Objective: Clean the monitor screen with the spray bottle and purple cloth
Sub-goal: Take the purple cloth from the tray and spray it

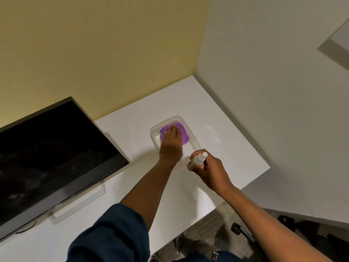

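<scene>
Head view: your left hand [171,138] lies flat, fingers straight, on the cloth [182,136] inside the tub [195,142]. Your right hand [210,170] curls round the bottle [198,159], just beside the tub's near end, with the white nozzle poking out above the fingers toward the tub. The bottle's lower body is hidden in your fist. The tub sits on the desk [217,120]. The monitor [51,157] stands well to the left of the tub, its screen dark, on a white stand [79,203]. You have one cloth, one bottle, one tub and one monitor in sight. The tub is clear plastic and holds only the purple cloth, bunched toward its far end; part of the cloth is covered by your palm.
</scene>
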`<state>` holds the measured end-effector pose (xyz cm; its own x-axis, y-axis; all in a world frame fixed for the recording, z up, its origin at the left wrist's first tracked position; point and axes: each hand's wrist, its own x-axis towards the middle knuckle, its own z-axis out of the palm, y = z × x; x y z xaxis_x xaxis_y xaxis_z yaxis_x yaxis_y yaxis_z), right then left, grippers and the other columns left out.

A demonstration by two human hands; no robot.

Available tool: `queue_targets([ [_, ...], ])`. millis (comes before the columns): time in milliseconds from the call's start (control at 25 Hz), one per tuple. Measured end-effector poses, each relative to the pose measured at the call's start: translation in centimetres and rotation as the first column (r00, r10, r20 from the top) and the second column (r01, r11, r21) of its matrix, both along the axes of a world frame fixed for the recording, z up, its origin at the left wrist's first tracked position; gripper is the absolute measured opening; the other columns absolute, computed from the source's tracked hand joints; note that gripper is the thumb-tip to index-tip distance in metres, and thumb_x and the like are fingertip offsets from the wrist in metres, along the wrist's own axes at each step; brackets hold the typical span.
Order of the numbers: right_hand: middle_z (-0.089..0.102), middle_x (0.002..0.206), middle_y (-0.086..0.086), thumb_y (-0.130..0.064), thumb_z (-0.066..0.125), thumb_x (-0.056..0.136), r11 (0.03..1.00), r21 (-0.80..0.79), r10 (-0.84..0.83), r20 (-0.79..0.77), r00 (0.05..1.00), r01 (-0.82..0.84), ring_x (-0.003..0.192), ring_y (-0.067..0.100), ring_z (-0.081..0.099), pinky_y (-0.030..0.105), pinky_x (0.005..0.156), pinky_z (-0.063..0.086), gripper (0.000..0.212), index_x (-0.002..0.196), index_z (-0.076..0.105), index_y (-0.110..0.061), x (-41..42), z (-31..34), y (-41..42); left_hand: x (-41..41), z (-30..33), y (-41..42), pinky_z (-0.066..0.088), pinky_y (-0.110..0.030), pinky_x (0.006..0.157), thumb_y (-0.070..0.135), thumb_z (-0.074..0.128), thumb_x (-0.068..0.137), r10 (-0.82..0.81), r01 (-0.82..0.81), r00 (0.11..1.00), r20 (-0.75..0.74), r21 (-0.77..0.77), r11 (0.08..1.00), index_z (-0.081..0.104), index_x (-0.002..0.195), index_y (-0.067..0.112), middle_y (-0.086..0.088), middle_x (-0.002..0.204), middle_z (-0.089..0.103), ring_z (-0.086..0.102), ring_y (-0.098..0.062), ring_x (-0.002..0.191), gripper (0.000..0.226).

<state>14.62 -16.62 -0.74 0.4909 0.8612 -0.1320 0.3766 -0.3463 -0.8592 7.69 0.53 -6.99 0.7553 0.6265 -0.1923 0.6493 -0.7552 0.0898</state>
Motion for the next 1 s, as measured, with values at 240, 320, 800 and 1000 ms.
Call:
queue_targets([
  [240, 0.07, 0.097, -0.014, -0.037, 0.073, 0.086, 0.999, 0.032, -0.001, -0.009, 1.0, 0.002, 0.086, 0.009, 0.067, 0.017, 0.071, 0.049, 0.02, 0.102, 0.063, -0.033, 1.0, -0.7, -0.2, 1.7, -1.6, 0.6, 0.023, -0.044, 0.121, 0.018, 0.071, 0.087, 0.133, -0.131, 0.991, 0.016, -0.08, 0.988, 0.016, 0.154, 0.006, -0.015, 0.16, 0.026, 0.023, -0.033, 0.148, 0.087],
  [320, 0.07, 0.096, -0.015, -0.032, 0.074, 0.087, 0.998, 0.055, -0.004, -0.007, 1.0, 0.005, 0.085, 0.01, 0.067, 0.011, 0.069, 0.045, 0.02, 0.103, 0.063, -0.033, 1.3, -0.7, -0.1, 1.9, -2.2, 0.7, 0.021, -0.045, 0.122, 0.016, 0.071, 0.086, 0.138, -0.137, 0.99, 0.014, -0.076, 0.988, 0.014, 0.154, 0.006, -0.015, 0.159, 0.025, 0.021, -0.032, 0.148, 0.089],
  [800, 0.071, 0.096, -0.016, -0.028, 0.075, 0.088, 0.995, 0.093, -0.046, -0.018, 0.999, 0.048, 0.087, 0.011, 0.068, 0.013, 0.072, 0.046, 0.022, 0.106, 0.063, -0.032, 2.2, -0.4, -0.9, 2.6, -2.8, 1.5, 0.029, -0.048, 0.118, 0.013, 0.062, 0.094, 0.11, -0.113, 0.992, 0.058, 0.043, 0.993, 0.018, 0.151, 0.001, -0.022, 0.154, 0.032, 0.031, -0.037, 0.143, 0.074],
  [1000, 0.07, 0.099, -0.013, -0.043, 0.07, 0.085, 0.988, 0.133, -0.073, -0.042, 0.996, 0.078, 0.087, 0.017, 0.07, 0.038, 0.077, 0.059, 0.024, 0.105, 0.062, -0.032, 1.3, 0.2, -0.4, 2.0, 0.6, 0.8, 0.04, -0.042, 0.112, 0.013, 0.058, 0.096, 0.11, -0.105, 0.958, 0.266, -0.032, 0.994, 0.029, 0.15, -0.002, -0.024, 0.15, 0.041, 0.041, -0.035, 0.139, 0.063],
])
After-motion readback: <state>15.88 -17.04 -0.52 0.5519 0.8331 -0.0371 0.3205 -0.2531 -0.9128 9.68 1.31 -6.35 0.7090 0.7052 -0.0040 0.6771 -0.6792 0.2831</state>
